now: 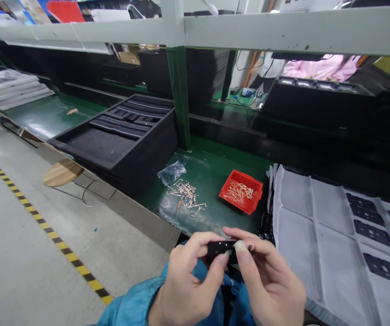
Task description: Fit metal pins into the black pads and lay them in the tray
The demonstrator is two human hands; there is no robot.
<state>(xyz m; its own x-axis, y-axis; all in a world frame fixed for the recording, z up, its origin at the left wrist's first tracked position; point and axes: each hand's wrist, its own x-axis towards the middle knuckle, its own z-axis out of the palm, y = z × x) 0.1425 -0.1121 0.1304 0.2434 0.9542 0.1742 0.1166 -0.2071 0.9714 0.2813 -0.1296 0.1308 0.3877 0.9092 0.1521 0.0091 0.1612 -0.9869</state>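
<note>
Left hand [191, 283] and right hand [266, 283] close together, blue sleeves [130, 308] at the wrists, fingertips of both clamped on a small black part [220, 250] held just past the table edge. Ahead on the green table [211, 158], a red tray [240, 191] of thin tan pins, loose pins [186, 197] just beside it, clear plastic bag [172, 170] next to those. Right, grey padded sheet [317, 244] with black pieces [368, 231]; left, large black foam tray [86, 149]
</note>
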